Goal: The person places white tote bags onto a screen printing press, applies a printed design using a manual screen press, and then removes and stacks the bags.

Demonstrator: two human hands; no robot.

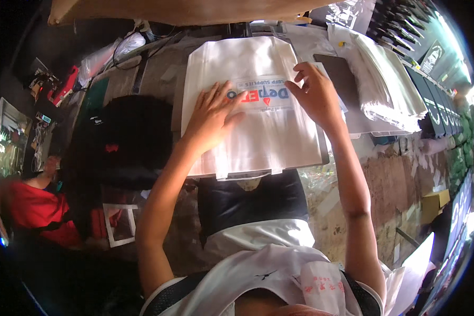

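Observation:
A white cloth bag [258,137] is spread flat on a board in front of me, its handles toward my body. Across its upper middle runs a blue and red print [260,95], upside down from my side, with a paler rectangle around it that may be a film. My left hand [213,113] rests on the bag with fingers spread, covering one end of the print. By the bag's right edge is my right hand [316,95], its fingers loosely bent and the thumb apart from them. Nothing shows between them, though the undersides of the fingertips are hidden.
A thick stack of white bags [387,79] lies on a dark board to the right. Left of the work stands a dark, shadowed mass [126,137]; a person in red [37,210] is farther left. A brown panel [168,13] overhangs the far side. A cardboard box [433,205] sits at right.

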